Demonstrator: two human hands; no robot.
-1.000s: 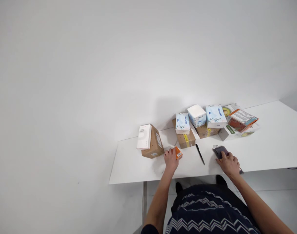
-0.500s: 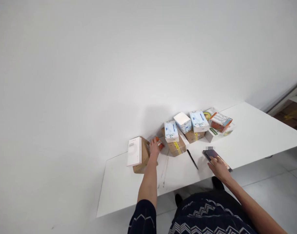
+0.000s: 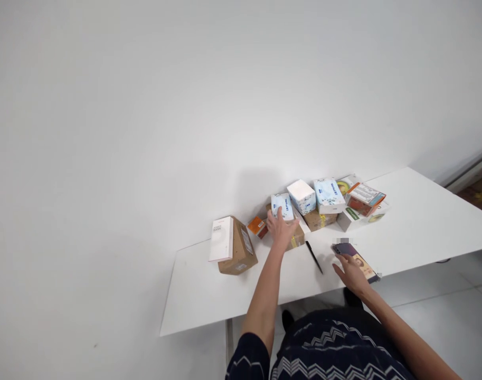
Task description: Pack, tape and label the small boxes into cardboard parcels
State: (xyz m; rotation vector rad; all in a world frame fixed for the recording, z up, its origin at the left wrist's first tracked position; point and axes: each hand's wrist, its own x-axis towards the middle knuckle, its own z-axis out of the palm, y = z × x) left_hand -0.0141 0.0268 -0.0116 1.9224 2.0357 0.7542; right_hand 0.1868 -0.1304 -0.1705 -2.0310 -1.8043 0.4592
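Your left hand (image 3: 282, 229) is stretched far out over the white table (image 3: 209, 295), with the fingers spread open and nothing held in it. Its fingertips reach the blue and white tissue pack (image 3: 282, 205) that sits on top of a taped brown box (image 3: 298, 238). The little orange box (image 3: 256, 225) lies on the table just beside your left hand, at nine o'clock from it, and your hand is not touching it. Farther out at nine o'clock stands a bigger cardboard box (image 3: 241, 249) with a flat white box (image 3: 221, 238) leaning on its side.

Your right hand (image 3: 352, 274) lies flat on the near edge of the table, fingers loose and open, with the fingertips on a phone (image 3: 353, 254). The phone rests on the table and its screen faces up. A black pen (image 3: 314, 257) lies between your two hands, touching neither.

At one o'clock from your left hand, more tissue packs (image 3: 315, 194) sit in a row near the wall. At three o'clock from them is a pile of colourful food cartons (image 3: 363, 200)
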